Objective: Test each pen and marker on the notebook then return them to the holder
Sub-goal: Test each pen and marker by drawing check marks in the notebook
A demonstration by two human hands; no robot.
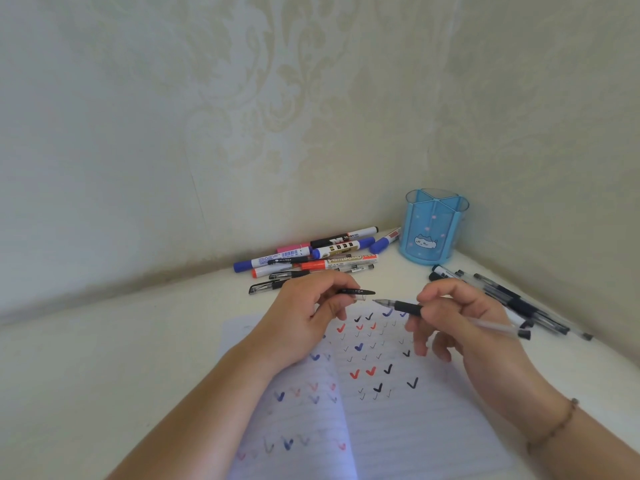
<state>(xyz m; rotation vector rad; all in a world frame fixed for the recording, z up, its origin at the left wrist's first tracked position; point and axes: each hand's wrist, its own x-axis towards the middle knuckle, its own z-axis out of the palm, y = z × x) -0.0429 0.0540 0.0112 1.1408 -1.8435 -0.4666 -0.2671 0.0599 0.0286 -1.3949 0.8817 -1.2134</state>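
Observation:
My right hand [460, 323] pinches a clear gel pen [450, 317] with a black grip, its bare tip pointing left above the page. My left hand [304, 313] holds the pen's clear cap [356, 293] with its black clip, a short gap from the tip. Under both hands lies the open lined notebook [398, 427], covered with black, blue and red tick marks. The blue holder [433, 230] with a cat picture stands at the back right near the wall corner; no pen shows above its rim.
A heap of markers and pens [311, 258] lies behind my left hand against the wall. Several dark gel pens [512, 299] lie to the right of the notebook. Walls close in at the back and right of the white table [121, 358].

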